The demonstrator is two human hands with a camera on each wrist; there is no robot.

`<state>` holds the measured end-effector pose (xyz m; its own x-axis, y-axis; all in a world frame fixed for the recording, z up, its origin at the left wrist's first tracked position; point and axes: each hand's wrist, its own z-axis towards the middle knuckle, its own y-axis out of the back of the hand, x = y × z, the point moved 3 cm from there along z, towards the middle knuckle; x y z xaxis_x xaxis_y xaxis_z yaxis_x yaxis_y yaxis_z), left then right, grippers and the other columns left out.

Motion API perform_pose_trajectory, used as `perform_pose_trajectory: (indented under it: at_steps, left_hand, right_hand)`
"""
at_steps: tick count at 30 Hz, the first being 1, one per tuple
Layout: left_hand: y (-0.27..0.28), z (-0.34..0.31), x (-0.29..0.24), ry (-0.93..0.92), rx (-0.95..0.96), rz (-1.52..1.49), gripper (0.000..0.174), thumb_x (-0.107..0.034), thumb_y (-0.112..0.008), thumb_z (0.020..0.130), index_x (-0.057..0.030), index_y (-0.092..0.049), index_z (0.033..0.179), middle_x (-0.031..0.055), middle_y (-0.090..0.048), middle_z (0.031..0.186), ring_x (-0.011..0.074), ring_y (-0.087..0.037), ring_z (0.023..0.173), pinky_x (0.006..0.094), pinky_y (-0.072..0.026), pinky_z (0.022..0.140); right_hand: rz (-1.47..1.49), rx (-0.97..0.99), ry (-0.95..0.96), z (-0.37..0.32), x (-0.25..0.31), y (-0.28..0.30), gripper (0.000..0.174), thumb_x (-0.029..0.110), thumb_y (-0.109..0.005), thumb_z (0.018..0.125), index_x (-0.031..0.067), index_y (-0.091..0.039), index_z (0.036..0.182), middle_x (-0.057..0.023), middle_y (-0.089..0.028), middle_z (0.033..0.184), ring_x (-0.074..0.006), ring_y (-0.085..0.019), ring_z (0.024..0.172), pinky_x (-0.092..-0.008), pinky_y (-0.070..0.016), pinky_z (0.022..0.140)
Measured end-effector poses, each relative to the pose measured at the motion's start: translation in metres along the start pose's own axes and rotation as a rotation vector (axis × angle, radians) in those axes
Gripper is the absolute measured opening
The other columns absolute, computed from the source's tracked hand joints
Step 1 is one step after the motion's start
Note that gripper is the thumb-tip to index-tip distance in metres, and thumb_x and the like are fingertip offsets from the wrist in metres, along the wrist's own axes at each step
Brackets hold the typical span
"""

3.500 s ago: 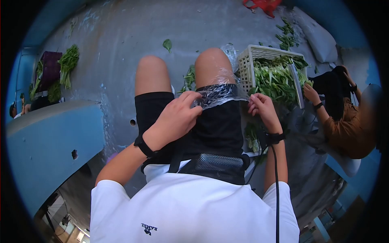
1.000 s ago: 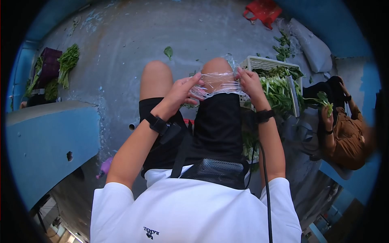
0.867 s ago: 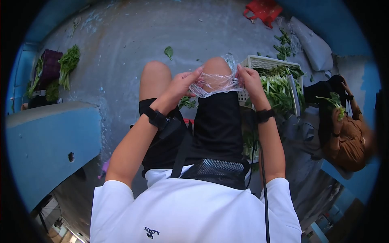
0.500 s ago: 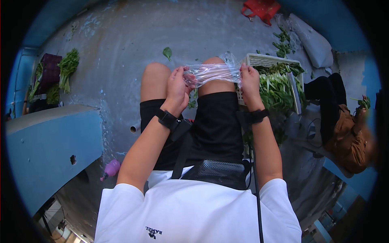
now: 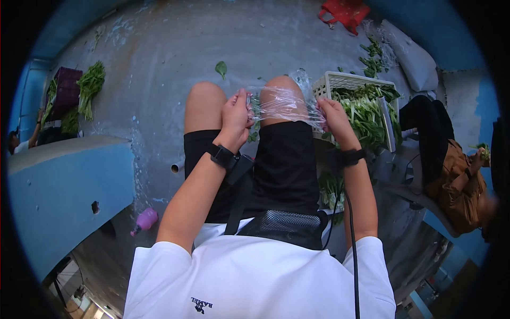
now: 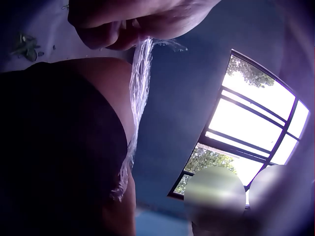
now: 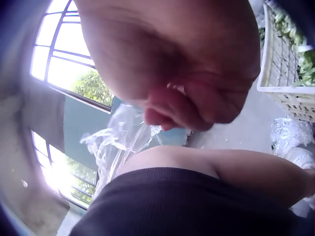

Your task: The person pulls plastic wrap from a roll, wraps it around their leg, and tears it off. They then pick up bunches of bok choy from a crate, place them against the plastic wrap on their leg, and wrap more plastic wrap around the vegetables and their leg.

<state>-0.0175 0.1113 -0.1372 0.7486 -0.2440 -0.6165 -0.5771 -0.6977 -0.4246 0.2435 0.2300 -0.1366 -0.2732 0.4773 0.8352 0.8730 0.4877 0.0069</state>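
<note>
A thin clear plastic bag (image 5: 284,103), wrinkled and glossy, is stretched across the person's right knee. Its left end is pinched by the left hand (image 5: 236,112), fingers curled beside the gap between the knees. At the other end the right hand (image 5: 336,119) pinches the plastic near the white crate. In the left wrist view, the bag (image 6: 140,78) hangs as a narrow band from the curled fingers of the left hand (image 6: 147,22). The right wrist view has the right hand (image 7: 182,59) with fingers folded in, and the crumpled bag (image 7: 118,130) beyond them.
A white crate (image 5: 326,80) full of leafy greens (image 5: 364,114) stands right of the knees. Another person (image 5: 451,181) sits further right, holding greens. A purple bottle (image 5: 146,219) lies left. Greens and a purple crate (image 5: 66,90) are far left; a red bag (image 5: 345,15) lies ahead.
Both hands have moved forward from the lap to the knee, and the bunched plastic is now spread wider between them. The other person's handful of greens has moved further right.
</note>
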Motion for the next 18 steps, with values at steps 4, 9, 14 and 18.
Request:
perform_pose_trajectory:
  at_steps: [4, 9, 14, 18]
  left_hand:
    - [0.005, 0.002, 0.001, 0.020, 0.085, 0.129, 0.034, -0.043, -0.058, 0.105, -0.0100, -0.058, 0.097, -0.0033, -0.050, 0.076, 0.0059, -0.045, 0.056, 0.0213, -0.0314, 0.044]
    - [-0.006, 0.002, 0.005, -0.048, 0.019, 0.129, 0.036, -0.041, -0.057, 0.105, -0.0094, -0.060, 0.088, -0.0012, -0.054, 0.076, 0.0086, -0.051, 0.060, 0.0250, -0.0392, 0.051]
    - [-0.002, 0.008, 0.009, 0.054, 0.001, -0.081, 0.029, -0.038, -0.056, 0.106, -0.0107, -0.059, 0.097, 0.0005, -0.057, 0.082, 0.0157, -0.057, 0.070, 0.0282, -0.0485, 0.064]
    - [0.010, 0.018, 0.020, 0.146, -0.044, -0.169, 0.025, -0.035, -0.053, 0.107, -0.0121, -0.057, 0.099, -0.0004, -0.052, 0.079, 0.0129, -0.053, 0.066, 0.0253, -0.0425, 0.055]
  right_hand:
    - [0.264, -0.044, -0.108, 0.009, -0.009, 0.008, 0.039, 0.044, -0.051, 0.106, 0.0069, -0.063, 0.100, -0.0007, -0.063, 0.076, -0.0084, -0.055, 0.058, -0.0218, -0.0422, 0.054]
    - [-0.115, -0.148, 0.092, 0.013, 0.030, -0.005, 0.053, 0.056, -0.056, 0.100, 0.0042, -0.064, 0.101, -0.0025, -0.064, 0.087, -0.0096, -0.058, 0.067, -0.0252, -0.0469, 0.060]
    - [-0.177, -0.044, 0.235, 0.030, 0.030, -0.032, 0.036, 0.035, -0.066, 0.100, 0.0019, -0.063, 0.085, -0.0014, -0.061, 0.071, -0.0087, -0.055, 0.059, -0.0267, -0.0451, 0.055]
    - [-0.204, -0.241, 0.340, 0.025, 0.028, -0.045, 0.033, 0.029, -0.065, 0.100, 0.0000, -0.062, 0.084, -0.0020, -0.061, 0.068, -0.0087, -0.054, 0.057, -0.0276, -0.0430, 0.052]
